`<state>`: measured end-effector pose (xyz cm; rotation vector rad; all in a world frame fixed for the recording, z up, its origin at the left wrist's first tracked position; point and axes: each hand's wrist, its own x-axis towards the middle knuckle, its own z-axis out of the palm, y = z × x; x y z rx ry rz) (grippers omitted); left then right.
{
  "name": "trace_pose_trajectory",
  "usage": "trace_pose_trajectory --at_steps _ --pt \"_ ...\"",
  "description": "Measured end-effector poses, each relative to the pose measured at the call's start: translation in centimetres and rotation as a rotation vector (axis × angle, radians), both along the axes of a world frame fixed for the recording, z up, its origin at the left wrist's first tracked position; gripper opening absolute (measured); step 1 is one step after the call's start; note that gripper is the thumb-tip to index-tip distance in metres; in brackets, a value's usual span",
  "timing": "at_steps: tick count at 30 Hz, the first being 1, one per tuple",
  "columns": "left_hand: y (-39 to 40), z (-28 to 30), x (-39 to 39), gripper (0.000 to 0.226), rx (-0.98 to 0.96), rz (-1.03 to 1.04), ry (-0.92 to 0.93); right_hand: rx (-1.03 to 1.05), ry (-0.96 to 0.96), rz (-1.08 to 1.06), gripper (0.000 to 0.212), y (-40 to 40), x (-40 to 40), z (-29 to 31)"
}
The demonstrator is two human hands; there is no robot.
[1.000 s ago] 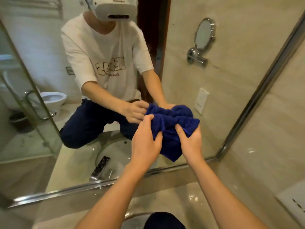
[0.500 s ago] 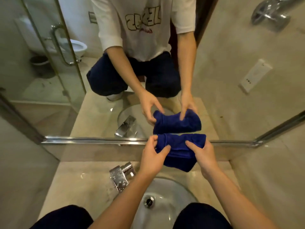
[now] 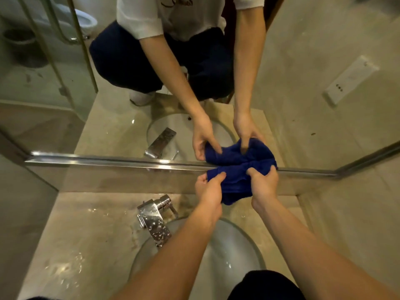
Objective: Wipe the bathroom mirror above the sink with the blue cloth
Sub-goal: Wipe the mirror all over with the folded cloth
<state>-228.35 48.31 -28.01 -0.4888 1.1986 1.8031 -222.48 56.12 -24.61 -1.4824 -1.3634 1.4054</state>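
Observation:
The blue cloth [image 3: 234,180] is bunched up and pressed against the bottom edge of the mirror [image 3: 121,109], over its metal trim. My left hand [image 3: 208,191] grips the cloth's left side. My right hand [image 3: 263,188] grips its right side. Both hands and the cloth show again as a reflection just above the trim. Part of the cloth hangs down between my hands, above the back of the sink.
A chrome faucet [image 3: 154,221] stands left of my hands at the back of the white sink [image 3: 229,250]. The beige counter [image 3: 71,245] is wet with droplets. A tiled wall [image 3: 350,213] closes the right side. A wall socket [image 3: 349,80] and a toilet appear reflected.
My view has tilted further down toward the sink. Both hands with the cloth have moved down the mirror to its bottom edge and slightly right.

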Motion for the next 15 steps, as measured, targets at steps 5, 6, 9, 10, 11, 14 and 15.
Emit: trace_pose_trajectory --at_steps 5,6,9,10,11,14,15 --pt "-2.0 -0.3 -2.1 0.032 -0.006 0.182 -0.069 -0.055 0.101 -0.004 0.032 -2.5 -2.4 -0.4" --pt "-2.6 -0.1 -2.6 0.03 -0.004 0.201 -0.083 -0.073 0.113 0.007 0.031 -2.9 -2.8 -0.4" --pt "-4.6 0.9 -4.3 0.022 -0.002 0.258 -0.119 -0.116 0.143 0.042 0.034 -4.8 -4.5 -0.5" --pt "-5.4 1.1 -5.0 0.021 0.0 0.279 -0.123 -0.125 0.149 0.051 0.034 -5.6 -5.2 -0.6" --pt "-6.2 1.2 -5.8 0.019 0.001 0.304 -0.122 -0.135 0.159 0.056 0.033 -6.4 -6.0 -0.8" --pt "-9.0 1.6 -8.3 0.015 -0.04 0.379 -0.101 -0.172 0.198 0.074 0.033 -9.3 -8.7 -1.1" --pt "-9.9 1.7 -9.2 0.01 -0.061 0.399 -0.087 -0.183 0.204 0.076 0.032 -10.2 -9.6 -1.3"
